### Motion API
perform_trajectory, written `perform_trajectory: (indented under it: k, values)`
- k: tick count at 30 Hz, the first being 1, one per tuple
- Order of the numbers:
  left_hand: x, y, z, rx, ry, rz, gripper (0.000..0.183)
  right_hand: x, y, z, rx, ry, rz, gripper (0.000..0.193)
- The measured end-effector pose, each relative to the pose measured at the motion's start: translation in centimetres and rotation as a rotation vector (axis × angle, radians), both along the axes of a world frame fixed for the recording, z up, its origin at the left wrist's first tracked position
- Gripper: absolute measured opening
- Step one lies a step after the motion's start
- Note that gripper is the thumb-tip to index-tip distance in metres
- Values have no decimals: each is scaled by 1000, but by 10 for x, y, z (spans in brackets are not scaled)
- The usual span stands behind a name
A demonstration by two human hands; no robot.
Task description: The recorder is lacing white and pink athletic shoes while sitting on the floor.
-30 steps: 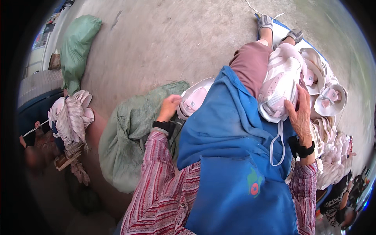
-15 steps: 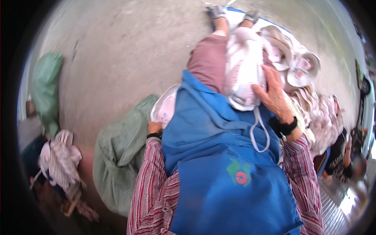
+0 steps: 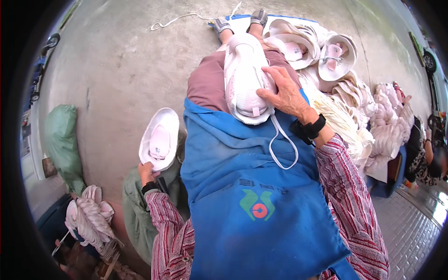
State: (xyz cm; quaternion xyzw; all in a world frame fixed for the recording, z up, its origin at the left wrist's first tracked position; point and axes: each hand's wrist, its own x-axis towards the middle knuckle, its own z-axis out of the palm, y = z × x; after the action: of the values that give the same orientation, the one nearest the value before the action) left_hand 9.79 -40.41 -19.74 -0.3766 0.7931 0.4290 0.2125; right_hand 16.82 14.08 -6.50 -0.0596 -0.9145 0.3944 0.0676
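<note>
On my lap lies a white shoe upper (image 3: pixel 246 88) with a pale mesh middle, a pull tab and a broad flat rim, apparently atop others. My right hand (image 3: pixel 287 95) rests on its right edge, thumb and fingers spread apart. From its near end a white cord (image 3: pixel 293 161) loops down over my blue apron (image 3: pixel 233 168). Out to the left, my left hand (image 3: pixel 147 172) pinches the near rim of another white upper (image 3: pixel 173 133), an oval shell with a pink inside and a dark mark. That piece is held up clear of my lap.
At right lie several white uppers (image 3: pixel 337 58) and bundled pale ones (image 3: pixel 392 109). A green sack (image 3: pixel 135 219) sits by my left arm, another sack (image 3: pixel 63 140) farther left, near an upper bundle (image 3: pixel 88 210). White cord (image 3: pixel 179 18) lies on the floor ahead. Another person sits far right.
My left hand has swung outward to the left with the upper, which now shows whole. My right hand stays on the upper on my lap. The view has shifted to the right.
</note>
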Motion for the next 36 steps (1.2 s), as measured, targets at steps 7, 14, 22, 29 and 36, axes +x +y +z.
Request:
perform_trajectory:
  k: [7, 14, 22, 29, 36]
  values:
    - [-31, 23, 102, 433, 259, 5, 37, 22, 24, 8, -33, 176, -64, 44]
    - [-38, 110, 107, 1106, 547, -212, 41, 40, 3, 73, -443, 49, 17, 41]
    - [-42, 231, 127, 1235, 124, -405, 43, 42, -10, 78, -936, -61, 242, 71]
    - [42, 327, 132, 1299, -234, -427, 44, 76, -16, 67, -1317, -52, 234, 79]
    - [70, 336, 156, 1293, -383, -480, 46, 106, 6, 38, -1623, -62, -352, 53]
